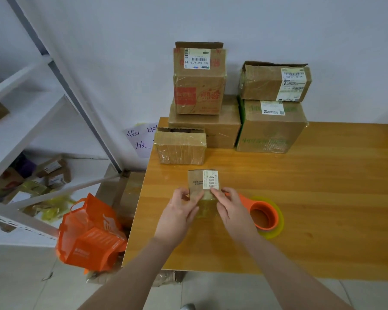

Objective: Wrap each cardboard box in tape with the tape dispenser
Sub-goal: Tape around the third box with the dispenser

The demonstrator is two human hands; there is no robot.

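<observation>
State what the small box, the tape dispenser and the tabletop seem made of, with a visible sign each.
Small box: matte brown cardboard, glossy where clear tape covers it. Tape dispenser: smooth orange, likely plastic. Tabletop: wood grain with sheen, varnished wood or laminate; cannot tell.

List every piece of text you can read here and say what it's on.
"4088": white label on the small box nearest the camera.
"159-159 A03-160", upside down: label on the tall box atop the left stack.
"临" and "放": handwritten paper sign on the wall.
All other labels and print: too small or blurred to read.
</observation>
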